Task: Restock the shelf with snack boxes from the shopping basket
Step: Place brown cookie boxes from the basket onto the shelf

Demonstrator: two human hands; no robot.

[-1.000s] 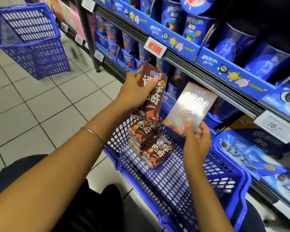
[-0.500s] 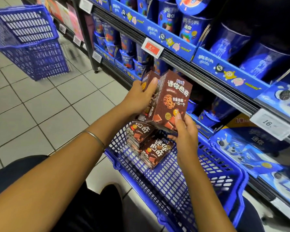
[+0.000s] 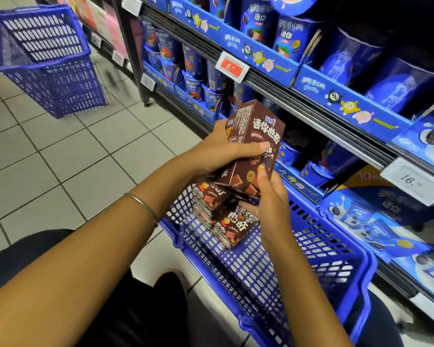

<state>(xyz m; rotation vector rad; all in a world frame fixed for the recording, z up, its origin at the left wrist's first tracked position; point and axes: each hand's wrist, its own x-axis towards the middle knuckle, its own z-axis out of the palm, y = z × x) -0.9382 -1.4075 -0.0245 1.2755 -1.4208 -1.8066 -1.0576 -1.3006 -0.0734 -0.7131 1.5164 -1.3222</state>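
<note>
both hands hold one brown box (image 3: 257, 131) upright, just above the blue basket (image 3: 273, 271) and close in front of the shelf (image 3: 311, 103). the left hand (image 3: 218, 151) wraps round the box from its left side, thumb laid flat across the printed front. the right hand (image 3: 269, 196) grips the bottom edge, thumb pressed up on the front and fingers curled underneath. there seems to be a second box tucked behind the first in the left hand, but only a sliver shows. a stack (image 3: 223, 216) of the same boxes lies tilted at the far left end of the basket, right beneath the hands. blue cups (image 3: 193, 63) fill the shelf rows, with a red price tag (image 3: 232, 66) on the rail. a thin bracelet (image 3: 142, 205) sits on the left forearm. a second basket (image 3: 48, 61) stands on the tiled floor (image 3: 60, 159), well apart to the left.
</note>
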